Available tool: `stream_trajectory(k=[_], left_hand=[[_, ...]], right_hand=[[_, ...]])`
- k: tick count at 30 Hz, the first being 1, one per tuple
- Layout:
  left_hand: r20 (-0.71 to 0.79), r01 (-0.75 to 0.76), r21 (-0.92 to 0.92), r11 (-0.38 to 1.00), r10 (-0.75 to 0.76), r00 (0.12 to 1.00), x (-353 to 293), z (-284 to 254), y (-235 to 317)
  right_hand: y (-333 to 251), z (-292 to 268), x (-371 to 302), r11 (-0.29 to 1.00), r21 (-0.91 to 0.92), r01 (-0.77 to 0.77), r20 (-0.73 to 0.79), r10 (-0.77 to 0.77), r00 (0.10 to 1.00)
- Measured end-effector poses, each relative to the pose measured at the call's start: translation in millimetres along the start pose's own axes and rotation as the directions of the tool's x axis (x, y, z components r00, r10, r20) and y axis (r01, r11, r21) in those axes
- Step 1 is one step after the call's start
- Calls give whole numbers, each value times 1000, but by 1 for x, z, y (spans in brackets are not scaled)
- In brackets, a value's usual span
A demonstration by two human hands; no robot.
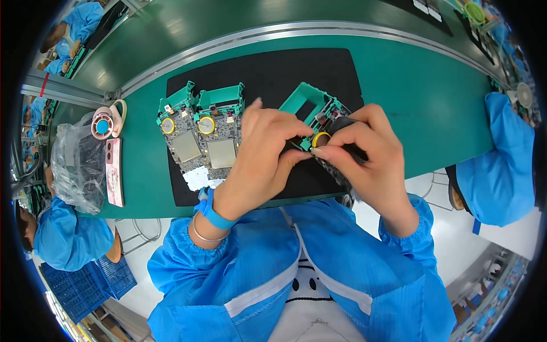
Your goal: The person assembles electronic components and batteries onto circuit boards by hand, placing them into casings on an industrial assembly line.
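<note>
My left hand (268, 154) and my right hand (367, 157) both grip one circuit board with a teal plastic frame (310, 105), held tilted over the black mat (273, 71). Between my fingertips a round yellow-rimmed coin cell (319, 138) shows on the board. My left wrist wears a blue strap and a thin metal bangle. Two more boards with teal frames (204, 134) lie side by side on the mat to the left, each with a yellow-ringed cell and a square metal shield.
A clear plastic bag (77, 165), a pink flat box (114, 171) and a small pink fan (105, 122) sit at the left of the green bench (433, 97). People in blue coats sit at left and right. A blue crate (85, 282) stands on the floor.
</note>
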State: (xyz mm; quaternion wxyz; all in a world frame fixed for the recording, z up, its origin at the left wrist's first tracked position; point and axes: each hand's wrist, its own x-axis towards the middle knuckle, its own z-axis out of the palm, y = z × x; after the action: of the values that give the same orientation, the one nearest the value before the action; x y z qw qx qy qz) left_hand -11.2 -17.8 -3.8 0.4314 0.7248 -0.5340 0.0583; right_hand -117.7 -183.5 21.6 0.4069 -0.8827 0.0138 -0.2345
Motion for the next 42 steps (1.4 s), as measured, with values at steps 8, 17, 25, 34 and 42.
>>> stream_trajectory(k=[8, 17, 25, 34, 42], left_hand=[[-160, 242, 162, 957, -217, 963, -12, 8, 27], [226, 788, -450, 420, -800, 556, -17, 27, 41], [133, 720, -492, 489, -775, 617, -21, 39, 40], [113, 709, -480, 516, -765, 634, -22, 39, 38], [54, 681, -424, 597, -734, 677, -23, 42, 37]], right_hand=[[25, 26, -24, 993, -96, 67, -72, -74, 995], [33, 21, -24, 985, -63, 162, 4, -162, 987], [28, 25, -24, 997, -56, 56, -74, -60, 995], [23, 23, -25, 974, -213, 74, -73, -91, 993], [15, 39, -38, 991, -109, 72, -199, -93, 976]])
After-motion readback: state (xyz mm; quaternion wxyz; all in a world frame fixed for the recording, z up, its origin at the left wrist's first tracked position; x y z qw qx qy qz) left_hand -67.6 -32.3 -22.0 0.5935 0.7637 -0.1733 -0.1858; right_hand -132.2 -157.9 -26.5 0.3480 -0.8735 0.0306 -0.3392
